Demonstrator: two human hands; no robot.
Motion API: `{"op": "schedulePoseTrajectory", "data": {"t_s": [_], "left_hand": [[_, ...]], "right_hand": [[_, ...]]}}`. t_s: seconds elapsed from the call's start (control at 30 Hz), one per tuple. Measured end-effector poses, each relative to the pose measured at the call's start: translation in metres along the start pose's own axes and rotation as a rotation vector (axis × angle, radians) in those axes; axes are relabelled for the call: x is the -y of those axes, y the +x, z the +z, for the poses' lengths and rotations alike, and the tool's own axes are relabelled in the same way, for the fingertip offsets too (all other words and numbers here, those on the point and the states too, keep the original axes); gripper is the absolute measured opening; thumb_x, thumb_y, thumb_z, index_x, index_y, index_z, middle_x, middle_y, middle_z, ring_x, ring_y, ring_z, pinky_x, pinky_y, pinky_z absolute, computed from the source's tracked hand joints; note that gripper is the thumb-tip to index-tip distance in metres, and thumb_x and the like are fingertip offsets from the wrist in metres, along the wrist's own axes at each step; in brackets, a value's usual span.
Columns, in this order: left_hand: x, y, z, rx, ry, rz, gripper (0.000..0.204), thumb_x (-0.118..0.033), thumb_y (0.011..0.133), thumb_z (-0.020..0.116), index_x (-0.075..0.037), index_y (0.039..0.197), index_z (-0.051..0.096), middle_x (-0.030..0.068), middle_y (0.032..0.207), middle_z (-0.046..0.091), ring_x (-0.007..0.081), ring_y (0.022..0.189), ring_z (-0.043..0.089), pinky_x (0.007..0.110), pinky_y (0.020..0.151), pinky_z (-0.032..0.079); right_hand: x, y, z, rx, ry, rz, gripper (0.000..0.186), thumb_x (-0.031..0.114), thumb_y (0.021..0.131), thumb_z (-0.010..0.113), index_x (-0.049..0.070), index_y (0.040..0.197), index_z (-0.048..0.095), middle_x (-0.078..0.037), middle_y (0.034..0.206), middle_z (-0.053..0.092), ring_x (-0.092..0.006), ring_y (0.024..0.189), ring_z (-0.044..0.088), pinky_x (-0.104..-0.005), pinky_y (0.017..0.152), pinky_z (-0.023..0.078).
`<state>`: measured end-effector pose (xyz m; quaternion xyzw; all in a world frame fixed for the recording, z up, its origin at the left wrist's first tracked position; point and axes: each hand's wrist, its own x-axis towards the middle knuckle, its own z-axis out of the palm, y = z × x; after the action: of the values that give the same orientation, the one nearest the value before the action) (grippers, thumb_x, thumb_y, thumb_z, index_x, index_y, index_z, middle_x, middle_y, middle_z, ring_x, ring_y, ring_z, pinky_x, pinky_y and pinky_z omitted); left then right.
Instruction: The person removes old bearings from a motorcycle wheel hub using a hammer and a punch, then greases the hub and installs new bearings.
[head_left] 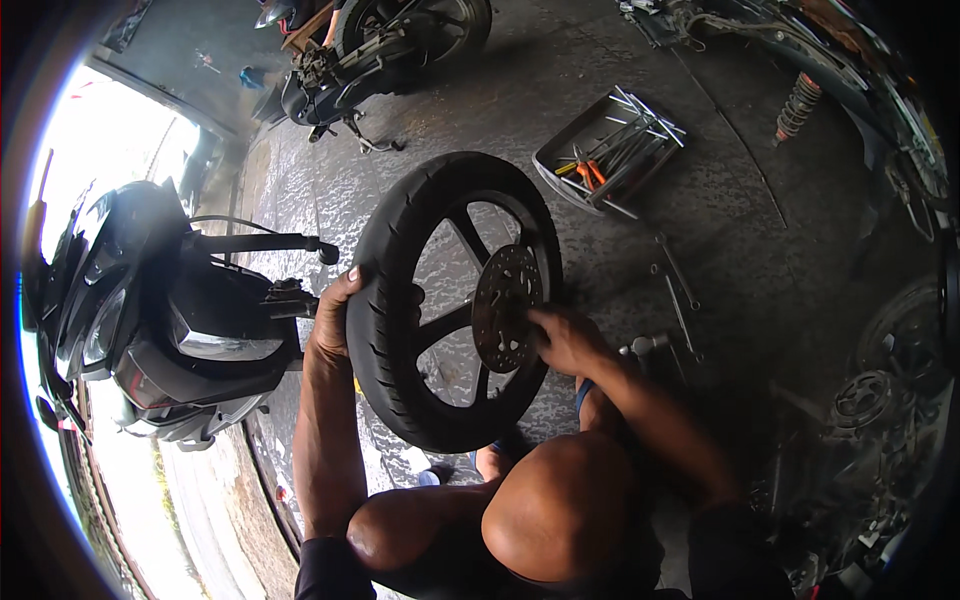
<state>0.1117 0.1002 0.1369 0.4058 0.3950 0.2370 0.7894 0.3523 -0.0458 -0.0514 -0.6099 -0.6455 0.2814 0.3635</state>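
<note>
I hold a black motorcycle wheel (380, 330) upright in front of me, its tread toward me. My left hand (335, 315) grips the tyre's left side. A perforated brake disc (495, 285) sits on the wheel's hub facing right. My right hand (560, 340) is at the disc's centre with curled fingers; what they hold, if anything, is hidden. Beneath are my bent knees. To the right of the wheel, several spanners (680, 300) lie on the floor.
A scooter's front end (200, 320) stands at left. Behind is another motorcycle (340, 85), with someone's arm (330, 30) beside it. A tray of tools (565, 200) is at back right, near a coil-spring shock (800, 105). Motorcycle parts (860, 400) crowd the right side.
</note>
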Motion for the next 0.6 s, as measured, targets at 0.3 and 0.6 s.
{"op": "schedulePoseTrajectory", "data": {"t_s": [0.3, 0.6], "left_hand": [[0.003, 0.000, 0.011, -0.048, 0.050, 0.005, 0.080, -0.054, 0.076, 0.071, 0.010, 0.122, 0.055, 0.0275, 0.096, 0.067, 0.0345, 0.075, 0.071, 0.046, 0.063, 0.062], [0.011, -0.008, 0.027, -0.085, 0.150, 0.024, 0.081, -0.056, 0.078, 0.068, 0.010, 0.123, 0.055, 0.0257, 0.097, 0.068, 0.0329, 0.077, 0.070, 0.042, 0.072, 0.061]], "right_hand": [[0.011, -0.008, 0.007, 0.117, 0.846, 0.478, 0.042, 0.011, 0.090, 0.063, 0.004, 0.131, 0.059, -0.001, 0.073, 0.059, -0.0102, 0.059, 0.053, -0.0251, 0.052, 0.042], [0.023, -0.008, 0.000, 0.162, 1.514, 0.637, 0.017, 0.013, 0.091, 0.060, 0.009, 0.107, 0.061, -0.002, 0.080, 0.059, -0.0106, 0.059, 0.052, -0.0256, 0.051, 0.041]]}}
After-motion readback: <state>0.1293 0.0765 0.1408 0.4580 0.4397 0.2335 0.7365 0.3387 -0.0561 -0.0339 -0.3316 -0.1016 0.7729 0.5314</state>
